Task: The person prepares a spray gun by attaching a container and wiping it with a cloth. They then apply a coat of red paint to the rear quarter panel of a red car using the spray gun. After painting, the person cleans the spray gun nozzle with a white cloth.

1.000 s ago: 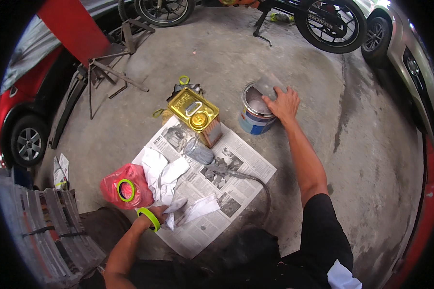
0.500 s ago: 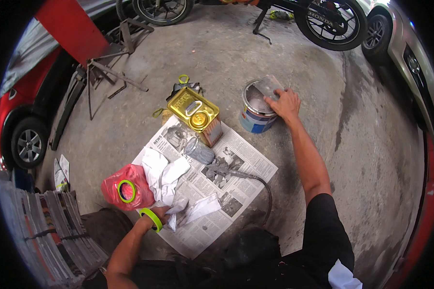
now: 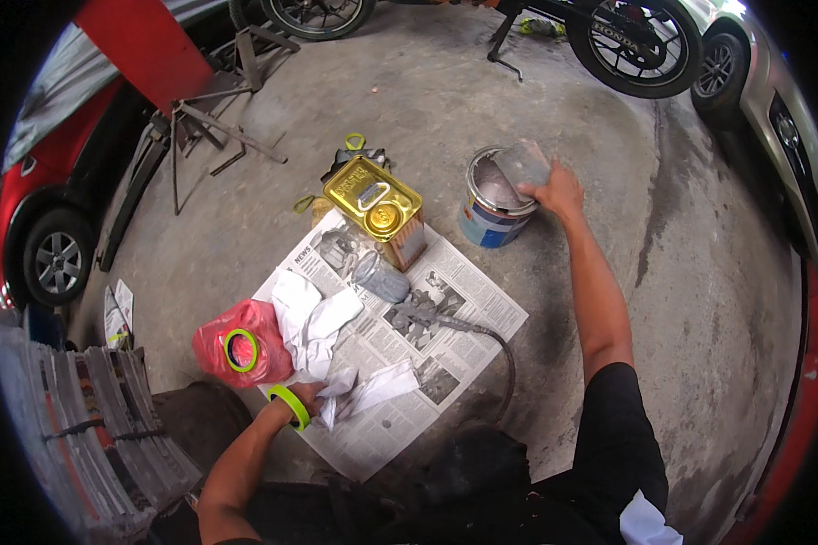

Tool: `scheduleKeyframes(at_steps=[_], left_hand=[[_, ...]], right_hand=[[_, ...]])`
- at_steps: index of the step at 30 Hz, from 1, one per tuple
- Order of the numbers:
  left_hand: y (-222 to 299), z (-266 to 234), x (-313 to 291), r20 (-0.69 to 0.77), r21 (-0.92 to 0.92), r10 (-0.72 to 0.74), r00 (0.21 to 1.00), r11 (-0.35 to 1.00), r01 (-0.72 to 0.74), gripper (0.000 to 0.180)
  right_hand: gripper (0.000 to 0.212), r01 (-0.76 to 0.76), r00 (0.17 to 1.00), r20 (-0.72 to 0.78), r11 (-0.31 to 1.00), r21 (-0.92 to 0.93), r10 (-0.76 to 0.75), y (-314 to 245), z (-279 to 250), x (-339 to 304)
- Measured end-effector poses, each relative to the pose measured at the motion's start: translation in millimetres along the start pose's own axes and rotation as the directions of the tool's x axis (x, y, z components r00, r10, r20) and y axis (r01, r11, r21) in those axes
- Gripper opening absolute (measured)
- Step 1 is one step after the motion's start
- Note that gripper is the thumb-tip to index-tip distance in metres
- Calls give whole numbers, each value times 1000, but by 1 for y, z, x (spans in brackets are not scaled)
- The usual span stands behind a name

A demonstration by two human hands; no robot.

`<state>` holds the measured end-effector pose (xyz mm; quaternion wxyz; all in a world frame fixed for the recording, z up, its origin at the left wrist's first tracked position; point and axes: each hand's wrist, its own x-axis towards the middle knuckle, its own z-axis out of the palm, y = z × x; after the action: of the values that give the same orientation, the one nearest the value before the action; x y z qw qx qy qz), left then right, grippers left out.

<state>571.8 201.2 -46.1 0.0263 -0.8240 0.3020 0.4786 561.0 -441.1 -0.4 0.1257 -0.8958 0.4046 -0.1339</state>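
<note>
My right hand [image 3: 559, 189] is closed on the edge of a translucent, greyish-smeared plastic piece [image 3: 523, 164], whose exact kind I cannot make out. It is held over the right rim of an open blue-and-white paint can [image 3: 493, 221] coated grey inside. My left hand [image 3: 309, 396], its fingers partly hidden, grips a crumpled white cloth [image 3: 377, 391] low over the newspaper [image 3: 468, 341]. Around the left wrist sits a lime-green tape roll [image 3: 292, 408]. On the newspaper stand a grey-smeared clear cup [image 3: 381, 278] and a spray gun [image 3: 418, 313] with a dark hose.
A gold rectangular tin [image 3: 377, 204] stands at the newspaper's far edge. At left lie a red plastic bag [image 3: 232, 331] with another green tape roll [image 3: 242, 350] and more white cloth [image 3: 314, 313]. Bundled newspapers [image 3: 100, 436], metal stands [image 3: 191, 118], a motorcycle [image 3: 632, 45] and cars surround the floor.
My right hand has shifted slightly right with the plastic piece, toward the can's right side. The left hand stays on the white cloth. The whole view has shifted a little.
</note>
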Motion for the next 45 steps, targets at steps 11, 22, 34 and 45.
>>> scheduleKeyframes(at_steps=[11,22,34,45], left_hand=[[35,-12,-14,22,-24,238,971,971,-238,97],[131,-99,-75,-603,-790,176,778,-1,-613,37],[80,-92,-89,-608,-782,-131,783,-75,-619,31],[95,-77,-54,-512,-849,-33,858,170,-500,28]], right_hand=[[20,-24,997,44,299,954,-62,-16,-49,-55],[20,-70,828,277,400,914,-487,-200,-65,-266],[22,-46,988,-3,315,948,153,-66,-74,-170],[38,-237,934,123,323,916,336,49,-8,-70]])
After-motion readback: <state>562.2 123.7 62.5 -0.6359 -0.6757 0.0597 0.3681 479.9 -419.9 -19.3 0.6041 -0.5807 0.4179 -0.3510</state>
